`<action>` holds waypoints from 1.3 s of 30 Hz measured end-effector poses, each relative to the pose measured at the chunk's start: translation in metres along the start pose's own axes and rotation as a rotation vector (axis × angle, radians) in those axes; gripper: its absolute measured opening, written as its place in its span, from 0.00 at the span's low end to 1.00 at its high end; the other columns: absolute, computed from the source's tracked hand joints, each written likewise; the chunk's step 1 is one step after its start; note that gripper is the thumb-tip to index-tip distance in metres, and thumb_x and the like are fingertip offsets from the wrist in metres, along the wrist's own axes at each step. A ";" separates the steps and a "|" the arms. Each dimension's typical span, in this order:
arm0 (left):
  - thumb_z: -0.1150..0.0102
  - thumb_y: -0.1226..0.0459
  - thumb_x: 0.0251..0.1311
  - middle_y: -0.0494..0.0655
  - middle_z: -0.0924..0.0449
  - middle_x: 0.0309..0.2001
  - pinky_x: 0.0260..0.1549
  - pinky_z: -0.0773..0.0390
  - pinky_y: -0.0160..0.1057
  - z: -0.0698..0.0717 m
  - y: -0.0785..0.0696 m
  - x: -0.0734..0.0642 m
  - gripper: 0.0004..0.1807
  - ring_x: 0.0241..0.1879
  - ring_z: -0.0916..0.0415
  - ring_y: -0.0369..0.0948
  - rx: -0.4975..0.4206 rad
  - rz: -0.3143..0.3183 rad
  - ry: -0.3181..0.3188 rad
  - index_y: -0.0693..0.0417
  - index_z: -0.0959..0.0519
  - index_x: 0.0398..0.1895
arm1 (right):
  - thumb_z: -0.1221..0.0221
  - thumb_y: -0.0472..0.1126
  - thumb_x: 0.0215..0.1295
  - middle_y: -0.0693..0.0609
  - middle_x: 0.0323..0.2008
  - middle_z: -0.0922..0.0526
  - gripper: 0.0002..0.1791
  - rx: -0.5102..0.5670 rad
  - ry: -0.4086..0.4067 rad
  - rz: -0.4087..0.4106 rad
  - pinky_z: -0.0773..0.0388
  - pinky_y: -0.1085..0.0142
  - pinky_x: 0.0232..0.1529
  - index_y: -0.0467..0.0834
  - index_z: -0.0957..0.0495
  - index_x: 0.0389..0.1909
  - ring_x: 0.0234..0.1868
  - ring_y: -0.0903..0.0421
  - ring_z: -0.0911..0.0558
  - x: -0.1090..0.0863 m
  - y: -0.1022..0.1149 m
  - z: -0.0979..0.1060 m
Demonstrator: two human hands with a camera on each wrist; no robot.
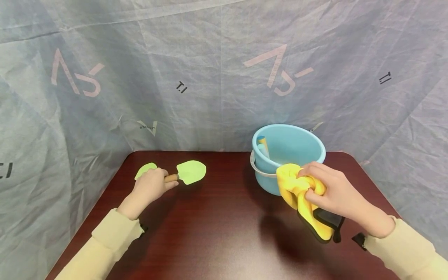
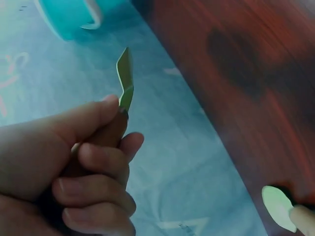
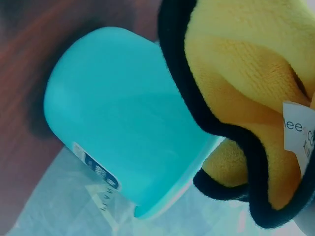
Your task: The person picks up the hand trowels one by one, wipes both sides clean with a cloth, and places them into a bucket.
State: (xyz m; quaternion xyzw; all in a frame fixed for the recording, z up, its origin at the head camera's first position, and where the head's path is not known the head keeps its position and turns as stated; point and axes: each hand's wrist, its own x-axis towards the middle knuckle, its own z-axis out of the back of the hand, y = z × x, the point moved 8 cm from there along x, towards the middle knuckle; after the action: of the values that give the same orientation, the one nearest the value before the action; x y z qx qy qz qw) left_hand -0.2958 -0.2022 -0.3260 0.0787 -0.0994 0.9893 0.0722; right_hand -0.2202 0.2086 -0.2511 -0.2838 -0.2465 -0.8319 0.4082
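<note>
My left hand (image 1: 150,186) grips the wooden handle of a small trowel (image 1: 191,172) above the table's left side. Its light green blade points right, and the left wrist view shows that blade (image 2: 126,69) edge-on past my fingers. Lying behind that hand is a second light green tool (image 1: 145,170), its handle mostly hidden. Bunched in my right hand (image 1: 337,192) is a yellow cloth (image 1: 292,190) with black edging, hanging in front of the blue bucket's rim. In the right wrist view the cloth (image 3: 236,73) shows a white label (image 3: 298,128) and overlaps the bucket.
The light blue bucket (image 1: 267,186) stands upright at the table's back right, its pale handle (image 1: 260,171) hanging down in front. Inside at left stand narrow yellow and light blue items (image 1: 262,144). A grey sheet (image 1: 220,77) hangs behind the dark red table (image 1: 217,225).
</note>
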 end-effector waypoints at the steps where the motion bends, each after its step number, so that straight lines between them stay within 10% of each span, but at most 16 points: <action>1: 0.34 0.50 0.51 0.45 0.34 0.14 0.14 0.35 0.40 0.002 -0.004 -0.002 0.21 0.15 0.34 0.44 -0.019 -0.013 0.009 0.52 0.30 0.14 | 0.42 0.31 0.35 0.61 0.36 0.24 0.20 -0.001 -0.009 0.018 0.35 0.80 0.29 0.49 0.22 0.35 0.33 0.69 0.31 0.002 0.002 0.002; 15: 0.35 0.50 0.52 0.37 0.43 0.12 0.18 0.38 0.34 0.019 -0.058 -0.015 0.23 0.15 0.43 0.35 -0.168 -0.200 0.089 0.48 0.34 0.12 | 0.47 0.36 0.38 0.59 0.35 0.23 0.16 -0.065 -0.036 0.154 0.36 0.80 0.27 0.46 0.22 0.34 0.32 0.69 0.30 0.032 0.024 0.014; 39: 0.34 0.47 0.51 0.33 0.42 0.12 0.16 0.41 0.31 0.008 -0.117 -0.012 0.16 0.16 0.45 0.32 -0.199 -0.406 0.192 0.41 0.26 0.16 | 0.45 0.39 0.45 0.58 0.33 0.23 0.13 -0.089 0.023 0.262 0.35 0.77 0.22 0.48 0.20 0.35 0.24 0.65 0.29 0.061 0.049 -0.004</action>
State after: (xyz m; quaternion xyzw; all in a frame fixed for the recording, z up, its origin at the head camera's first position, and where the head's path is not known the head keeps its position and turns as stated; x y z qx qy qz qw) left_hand -0.2644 -0.0917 -0.2989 -0.0050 -0.1713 0.9428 0.2860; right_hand -0.2117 0.1461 -0.2042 -0.3216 -0.1655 -0.7849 0.5032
